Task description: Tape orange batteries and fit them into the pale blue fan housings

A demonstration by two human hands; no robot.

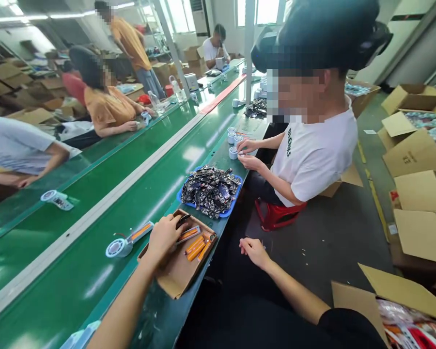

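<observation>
My left hand (pixel 164 236) reaches over a shallow cardboard box (pixel 176 286), its fingers closed around a slim black object (pixel 183 220) whose kind I cannot make out. Just under those fingers lies a light-blue fan handle (pixel 189 234) with an orange strip inside. Several orange battery cells (pixel 196 248) rest in the same box. Left of my wrist, a light-blue handheld fan (pixel 118 247) lies on the green belt with its handle uncovered. My right hand (pixel 255 253) hovers off the table edge above my lap, fingers curled; what they hold, if anything, is hidden.
A blue tray (pixel 236 198) heaped with black circuit boards (pixel 210 190) stands beyond the box. A co-worker in a white shirt (pixel 319 145) sits on a red stool (pixel 276 213), handling fan parts. Another fan (pixel 57 199) lies across the belt (pixel 105 203). Open cartons (pixel 417 194) line the right.
</observation>
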